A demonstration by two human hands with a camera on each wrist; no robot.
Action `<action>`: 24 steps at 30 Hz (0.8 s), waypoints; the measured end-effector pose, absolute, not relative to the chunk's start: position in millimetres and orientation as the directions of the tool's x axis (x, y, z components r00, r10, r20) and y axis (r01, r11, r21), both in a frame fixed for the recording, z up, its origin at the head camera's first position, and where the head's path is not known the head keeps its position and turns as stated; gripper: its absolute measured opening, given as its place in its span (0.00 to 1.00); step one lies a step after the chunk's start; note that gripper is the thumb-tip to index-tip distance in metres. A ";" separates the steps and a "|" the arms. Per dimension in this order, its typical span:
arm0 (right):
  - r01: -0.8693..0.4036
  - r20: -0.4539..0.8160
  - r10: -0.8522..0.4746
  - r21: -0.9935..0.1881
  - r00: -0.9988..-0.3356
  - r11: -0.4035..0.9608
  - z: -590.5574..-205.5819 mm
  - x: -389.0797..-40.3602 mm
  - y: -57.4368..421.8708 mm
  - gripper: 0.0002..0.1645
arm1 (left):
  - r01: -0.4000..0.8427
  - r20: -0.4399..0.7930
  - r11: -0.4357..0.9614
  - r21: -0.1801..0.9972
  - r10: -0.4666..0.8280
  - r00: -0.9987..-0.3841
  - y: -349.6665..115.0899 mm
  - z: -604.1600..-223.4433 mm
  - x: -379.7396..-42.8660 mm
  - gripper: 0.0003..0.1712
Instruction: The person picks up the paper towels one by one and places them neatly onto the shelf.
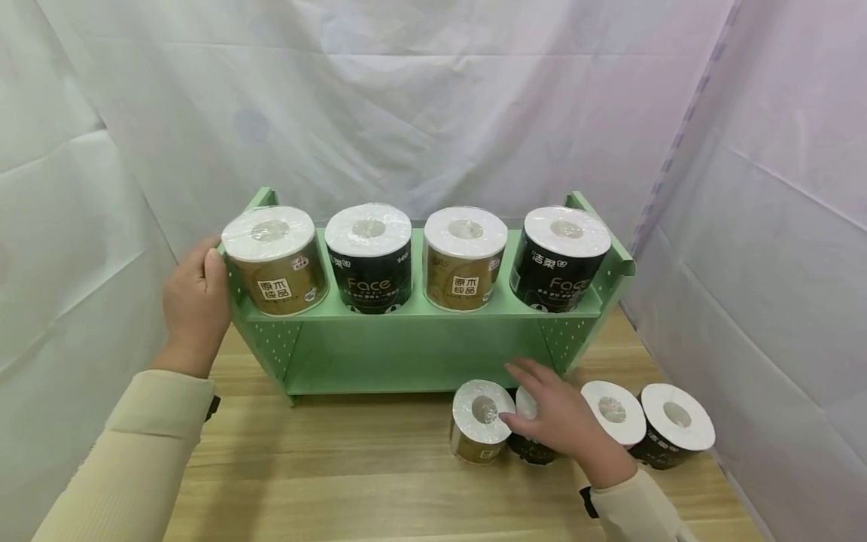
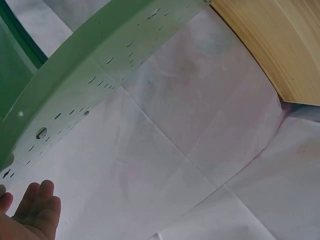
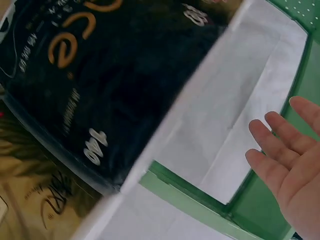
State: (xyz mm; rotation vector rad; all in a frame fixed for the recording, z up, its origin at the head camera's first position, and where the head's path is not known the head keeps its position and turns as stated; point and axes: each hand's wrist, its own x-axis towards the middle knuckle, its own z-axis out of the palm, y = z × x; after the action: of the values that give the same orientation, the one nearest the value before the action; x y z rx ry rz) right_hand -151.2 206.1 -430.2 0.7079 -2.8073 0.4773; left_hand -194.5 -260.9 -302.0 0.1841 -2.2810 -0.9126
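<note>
My left hand [image 1: 196, 301] holds the upper left side panel of a green two-tier shelf [image 1: 420, 307], thumb by the panel's edge. Its other fingers show straight beside the perforated panel [image 2: 110, 55] in the left wrist view. Over a black-wrapped toilet roll [image 1: 531, 450] on the table, my right hand [image 1: 558, 414] is spread with fingers apart, partly covering the roll. That dark wrapper [image 3: 120, 65] looms large in the right wrist view. Left of it stands a gold-wrapped toilet roll [image 1: 482, 421]; to its right are another pale-topped roll [image 1: 612, 414] and a black one [image 1: 676, 421].
Gold and black toilet rolls alternate along the upper tier: gold [image 1: 278, 263], black [image 1: 370, 260], gold [image 1: 465, 260], black [image 1: 561, 260]. Below them is the lower tier [image 1: 379, 369]. White cloth [image 1: 420, 113] hangs behind and at both sides of the wooden table [image 1: 352, 482].
</note>
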 end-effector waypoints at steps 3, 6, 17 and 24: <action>-0.489 0.263 -0.425 -0.262 -0.866 0.832 -434.5 -150.4 203.8 0.44 | 0.112 0.534 0.748 0.655 -0.353 -0.768 -261.0 -302.2 -194.4 0.27; -0.502 0.264 -0.439 -0.260 -0.859 0.825 -438.2 -149.5 200.9 0.44 | 0.115 0.534 0.746 0.656 -0.351 -0.769 -260.7 -302.0 -194.0 0.27; -0.506 0.225 -0.457 -0.284 -0.861 0.814 -448.3 -149.1 191.3 0.45 | 0.129 0.543 0.740 0.660 -0.352 -0.763 -260.8 -301.4 -193.9 0.27; -0.508 0.199 -0.468 -0.296 -0.861 0.809 -454.5 -151.2 186.9 0.48 | 0.123 0.535 0.732 0.670 -0.360 -0.764 -261.0 -301.4 -193.4 0.28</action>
State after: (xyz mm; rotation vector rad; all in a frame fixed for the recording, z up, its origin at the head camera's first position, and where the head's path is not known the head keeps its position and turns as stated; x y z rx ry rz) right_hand -151.2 186.9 -454.5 0.7789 -2.8763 0.5206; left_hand -193.4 -261.0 -301.4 0.1780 -2.2628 -0.9371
